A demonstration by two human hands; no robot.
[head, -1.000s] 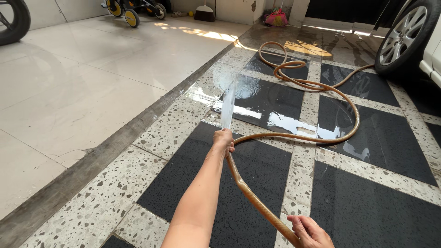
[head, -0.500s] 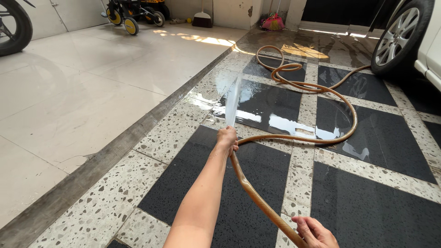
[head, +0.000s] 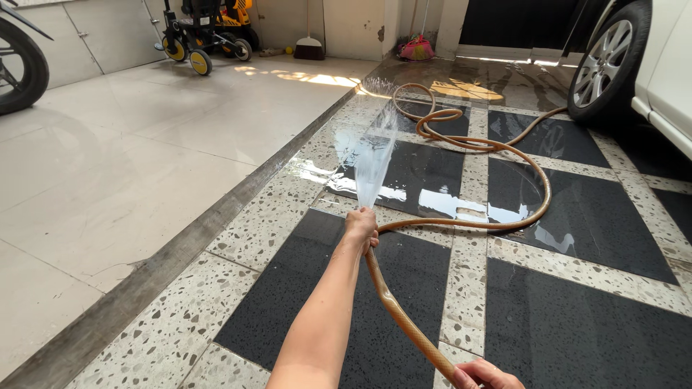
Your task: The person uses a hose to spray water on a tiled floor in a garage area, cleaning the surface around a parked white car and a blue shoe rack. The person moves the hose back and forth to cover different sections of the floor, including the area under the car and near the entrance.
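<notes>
Keep left hand (head: 361, 225) fisted tight on hose (head: 404, 320) tip, fanning spray (head: 375, 162) low over wet dark tiles (head: 422, 169); right hand (head: 484, 374), probably gripping, feeds slack.

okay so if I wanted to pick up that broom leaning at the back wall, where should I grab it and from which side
Grip the broom on its thin upright handle, above the flared bristle head, coming from the open tiled floor in front. The handle stands nearly vertical against the wall, so only its front and sides look free; the bristles rest on the floor and would likely flex under a grip.
</notes>
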